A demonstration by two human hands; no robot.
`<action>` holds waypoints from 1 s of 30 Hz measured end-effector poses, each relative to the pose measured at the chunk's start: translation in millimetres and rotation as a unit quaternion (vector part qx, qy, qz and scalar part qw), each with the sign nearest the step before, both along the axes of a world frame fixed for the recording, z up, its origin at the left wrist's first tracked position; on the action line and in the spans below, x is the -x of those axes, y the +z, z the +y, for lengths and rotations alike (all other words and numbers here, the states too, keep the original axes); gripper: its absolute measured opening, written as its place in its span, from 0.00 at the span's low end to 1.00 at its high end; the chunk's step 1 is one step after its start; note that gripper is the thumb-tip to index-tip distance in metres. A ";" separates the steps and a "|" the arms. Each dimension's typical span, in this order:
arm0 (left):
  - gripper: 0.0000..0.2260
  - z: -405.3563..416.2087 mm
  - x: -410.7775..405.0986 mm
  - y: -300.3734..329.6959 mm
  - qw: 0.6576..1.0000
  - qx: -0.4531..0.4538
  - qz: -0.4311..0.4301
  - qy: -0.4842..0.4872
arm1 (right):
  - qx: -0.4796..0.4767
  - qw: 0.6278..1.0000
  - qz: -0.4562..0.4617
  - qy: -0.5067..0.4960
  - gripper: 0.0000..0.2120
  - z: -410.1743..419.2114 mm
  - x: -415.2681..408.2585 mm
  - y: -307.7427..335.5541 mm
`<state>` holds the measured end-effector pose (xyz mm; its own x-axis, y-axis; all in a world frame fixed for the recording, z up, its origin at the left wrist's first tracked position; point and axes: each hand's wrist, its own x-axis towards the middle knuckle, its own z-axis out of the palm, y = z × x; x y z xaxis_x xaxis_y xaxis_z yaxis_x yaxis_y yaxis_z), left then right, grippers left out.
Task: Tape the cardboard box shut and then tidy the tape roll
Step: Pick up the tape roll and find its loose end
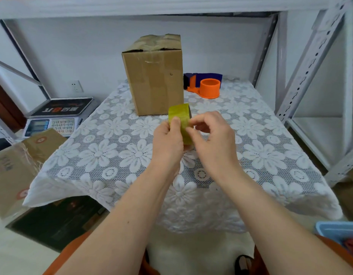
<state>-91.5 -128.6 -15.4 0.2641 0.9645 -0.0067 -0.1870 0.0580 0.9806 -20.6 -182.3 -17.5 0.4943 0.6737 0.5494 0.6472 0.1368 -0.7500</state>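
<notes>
The tape roll, a glossy yellow-green ring, is held upright above the lace-patterned tablecloth, in front of the tall brown cardboard box. The left hand grips its rim, thumb on top; the right hand pinches its outer surface with fingertips. An orange plastic dispenser sits beside the box.

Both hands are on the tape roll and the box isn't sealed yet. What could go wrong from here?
1. The right hand seems to be picking for the tape end on the yellow-green tape roll, held by the left hand; it may tear into a sliver.
2. The cardboard box stands tall, top flaps raised unevenly; pressing tape on could tip it.
3. The orange dispenser beside the box could get knocked.
</notes>
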 end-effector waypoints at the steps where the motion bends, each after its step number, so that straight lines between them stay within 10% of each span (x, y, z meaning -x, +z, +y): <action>1: 0.15 0.2 -0.3 -0.6 1.000 0.002 -0.003 0.002 | 0.004 0.999 -0.034 -0.001 0.05 0.1 0.2 -2.5; 30: 0.16 -0.7 -3.5 -9.1 1.000 0.020 -0.015 0.007 | 0.118 0.962 -0.245 -0.025 0.06 -2.3 -5.4 -0.6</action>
